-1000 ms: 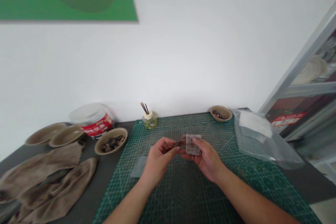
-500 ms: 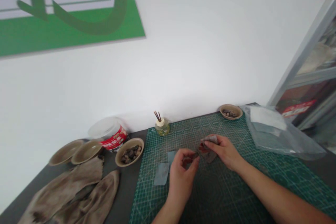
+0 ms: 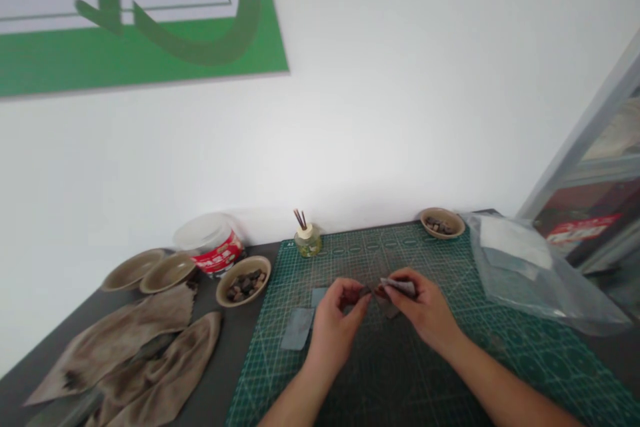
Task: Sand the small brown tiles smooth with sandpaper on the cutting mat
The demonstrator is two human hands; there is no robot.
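Note:
Over the cutting mat, my left hand (image 3: 334,320) pinches a small dark piece (image 3: 365,291) between thumb and fingertips. It resembles the chunks in the bowls, but its exact kind is too small to tell. Close by on the right, my right hand (image 3: 423,307) grips a folded grey sheet (image 3: 400,286), sandpaper or cloth; part of it hangs below the fingers. The dark piece and the sheet's edge nearly meet; blur hides whether they touch. Beside my left wrist two blue-grey rectangular sheets (image 3: 298,329) lie on the green cutting mat (image 3: 350,260).
A bowl of dark chunks (image 3: 244,282) stands left, another bowl (image 3: 443,223) at the back right. Two more bowls (image 3: 131,270), a white tub (image 3: 216,247) and brown cloths (image 3: 115,340) lie left. A reed diffuser (image 3: 307,240) stands behind; a clear plastic bag (image 3: 540,280) lies right.
The camera view has shifted slightly. My right hand has turned the folded grey sheet so it shows more edge-on. My left hand keeps its pinch on the small dark piece.

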